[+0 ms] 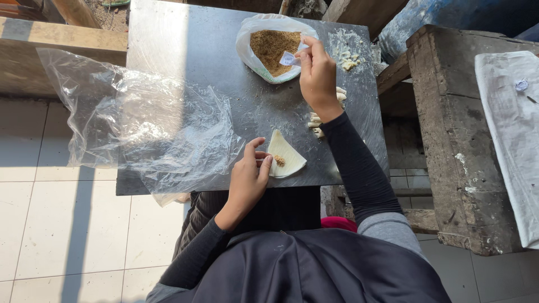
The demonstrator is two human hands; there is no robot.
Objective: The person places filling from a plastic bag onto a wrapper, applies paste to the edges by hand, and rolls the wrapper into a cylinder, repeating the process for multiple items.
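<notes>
Big dark worktop [213, 50] takes up most of the view, with a crumpled clear plastic sheet [140, 120] hanging off its left side. Up top there's a plastic bag [251, 56] full of brown crumbly filling [269, 47]. Near the front edge lies a folded pale dough wrapper [287, 160] with a dab of filling on it. Left hand [247, 179] rests on its edge, fingers pinching the wrapper. Right hand [317, 76] is up at the bag, grip closed around a small white spoon [289, 58]. A few rolled pieces [316, 124] sit just under that wrist.
</notes>
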